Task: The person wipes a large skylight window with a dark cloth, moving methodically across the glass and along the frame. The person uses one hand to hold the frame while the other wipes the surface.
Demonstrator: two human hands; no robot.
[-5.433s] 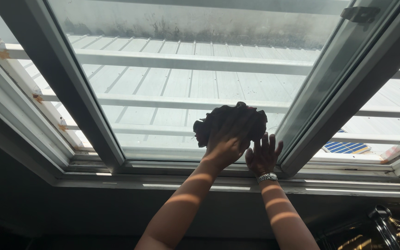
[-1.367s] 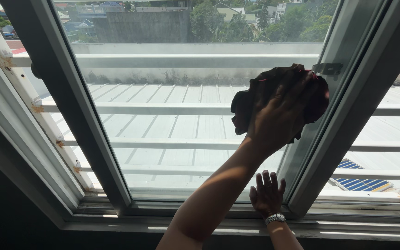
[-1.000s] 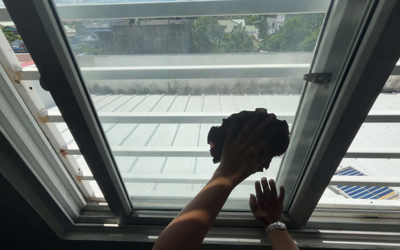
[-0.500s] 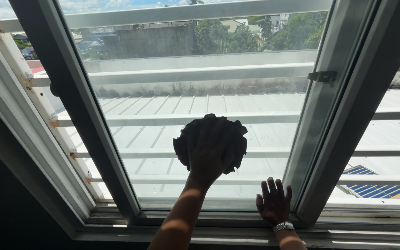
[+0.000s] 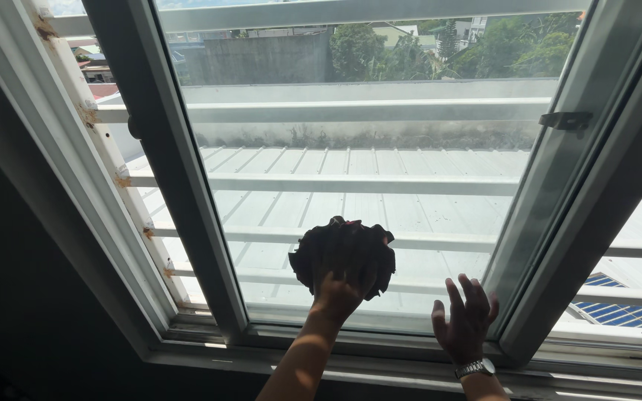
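The left hand (image 5: 343, 286) is spread flat over a dark crumpled cloth (image 5: 343, 252), fingers splayed and pressing it against the window pane (image 5: 321, 186) low down, a little above the bottom rail. The cloth bunches out around the hand on all sides, so the palm sits about at its middle; most of the glass lies above the cloth and to either side, with only a narrow strip of pane between it and the lower frame (image 5: 380, 349).

The right hand (image 5: 466, 323), a wristwatch (image 5: 474, 367) at its wrist, is open with fingers apart and holds nothing. It rests flat at the lower right corner of the same pane, just beside the slanted right frame bar (image 5: 551, 200). It stands near the cloth, to its right and a little lower, but not touching it; the left hand alone has the cloth.

Left of the cloth runs the dark upright frame bar (image 5: 180, 178). A small latch (image 5: 566, 119) sits high on the right bar. Through the glass are white horizontal grille bars (image 5: 351, 183) and a pale ribbed roof (image 5: 336, 215).
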